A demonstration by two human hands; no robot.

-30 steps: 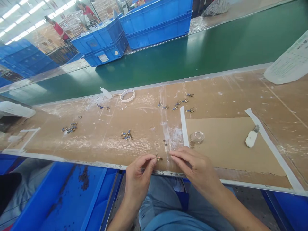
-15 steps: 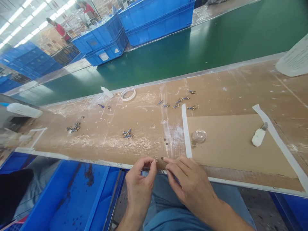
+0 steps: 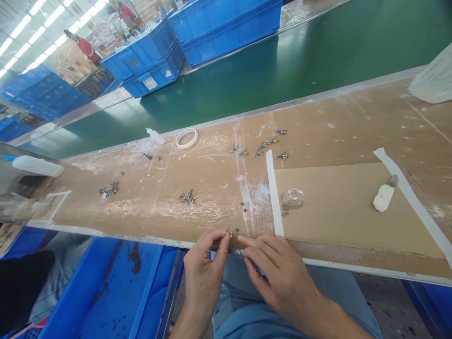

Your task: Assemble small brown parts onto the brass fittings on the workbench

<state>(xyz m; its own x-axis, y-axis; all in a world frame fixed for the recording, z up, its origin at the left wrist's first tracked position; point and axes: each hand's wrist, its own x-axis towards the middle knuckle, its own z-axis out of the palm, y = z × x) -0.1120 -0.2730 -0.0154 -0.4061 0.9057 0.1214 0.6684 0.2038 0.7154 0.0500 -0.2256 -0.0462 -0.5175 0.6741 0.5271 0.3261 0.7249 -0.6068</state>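
Observation:
My left hand [image 3: 206, 259] pinches a small figurine [image 3: 230, 233] between thumb and forefinger at the table's front edge. It looks like the blue and gold figurines lying about, but most of it is hidden. My right hand [image 3: 273, 263] rests at the edge beside it, fingers apart, the forefinger stretched toward a small dark disc [image 3: 237, 230] without touching it. Two more dark discs [image 3: 243, 207] lie farther back. A cluster of figurines [image 3: 187, 196] lies ahead of my left hand, and several others [image 3: 260, 149] are spread out toward the back.
A clear round dish [image 3: 293, 198] and a white-handled tool [image 3: 384, 197] lie on the cardboard sheet at right. A tape roll [image 3: 186, 138] and a small squeeze bottle [image 3: 155, 136] lie at the back. Beyond runs a green conveyor belt [image 3: 229, 80] with blue crates [image 3: 229, 42] alongside.
My right forefinger has drawn back slightly from the nearest dark disc. My left hand keeps its pinch in the same place. The view has shifted slightly.

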